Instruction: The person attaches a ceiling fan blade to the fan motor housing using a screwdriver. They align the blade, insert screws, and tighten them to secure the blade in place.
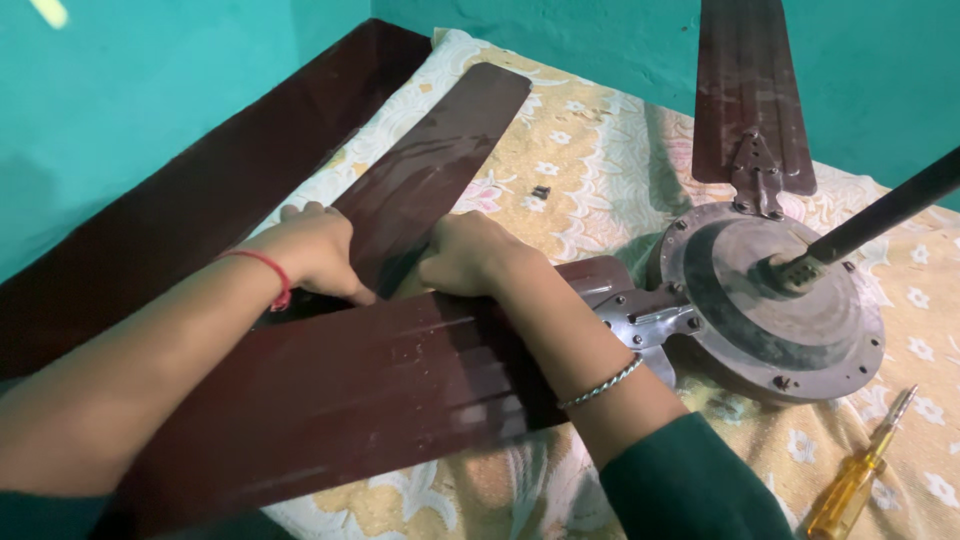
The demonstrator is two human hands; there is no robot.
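Turquoise walls (120, 90) closed in a bed (600, 150) covered with a cream and yellow flowered sheet, where a ceiling fan lay taken partly apart. Its round grey motor housing (775, 300) rested flat near the right side, the dark downrod (880, 215) slanting up and away from it.

Both hands met at the far edge of the near brown blade (350, 400), which was joined to the housing by a metal bracket (640, 315). The left hand (310, 250), a red thread at its wrist, had its fingers curled down over that edge; the right hand (470, 255), a silver bracelet on its wrist, was likewise closed over it just beside. A second blade (440, 160) lay beneath them, angled toward the far corner, likely parked there out of the way. A third blade (750, 90) pointed away from the housing.

Dark wood of the bed frame (200, 200) hemmed the left side, leaving little room there. Two small screws (541, 191) sat on open sheet beyond, and a yellow-handled screwdriver (860, 475) lay near the right corner.
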